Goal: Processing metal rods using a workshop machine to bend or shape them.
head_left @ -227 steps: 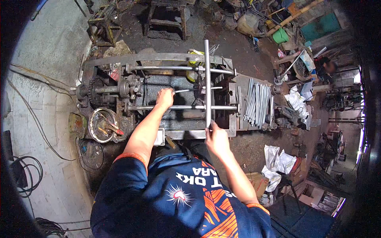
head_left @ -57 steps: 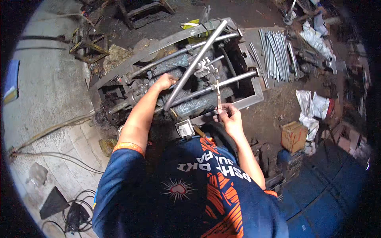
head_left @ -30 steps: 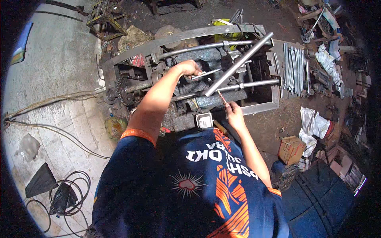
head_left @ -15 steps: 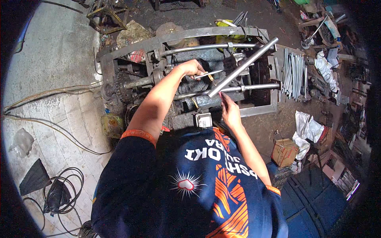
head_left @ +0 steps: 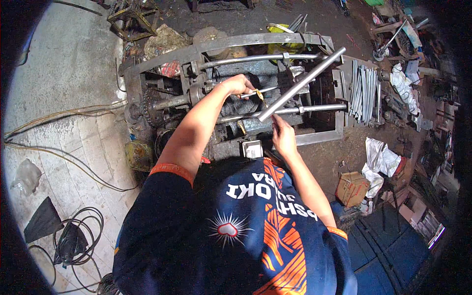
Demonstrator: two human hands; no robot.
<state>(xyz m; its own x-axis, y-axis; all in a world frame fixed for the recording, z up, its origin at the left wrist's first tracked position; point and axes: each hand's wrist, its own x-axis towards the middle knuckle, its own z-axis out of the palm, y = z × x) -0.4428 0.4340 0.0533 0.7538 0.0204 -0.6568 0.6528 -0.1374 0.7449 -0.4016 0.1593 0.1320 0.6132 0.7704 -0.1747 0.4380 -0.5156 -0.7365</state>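
My left hand (head_left: 238, 84) reaches over the middle of a greasy metal machine (head_left: 201, 91), its fingers closed around a slim, pointed metal rod (head_left: 268, 90). Just by those fingertips is a small brass-coloured piece (head_left: 260, 95). A thick, smooth metal tube (head_left: 305, 82) slants across the machine's right half, its near end beside my right hand (head_left: 284, 137). The right fingers are drawn together close to that end, above the front guide bar (head_left: 322, 107). What they pinch, if anything, is too small to make out.
Many cut metal rods (head_left: 364, 93) lie bundled right of the machine. A yellow bucket (head_left: 282, 46) stands behind it. Cables (head_left: 64, 110) cross the pale floor at left. A cardboard box (head_left: 353, 188) and white sacks (head_left: 381, 160) lie at the right.
The brass-coloured piece by my left fingertips shows higher and more fully. A reddish bit at my right fingertips is no longer visible. The tube has shifted very slightly.
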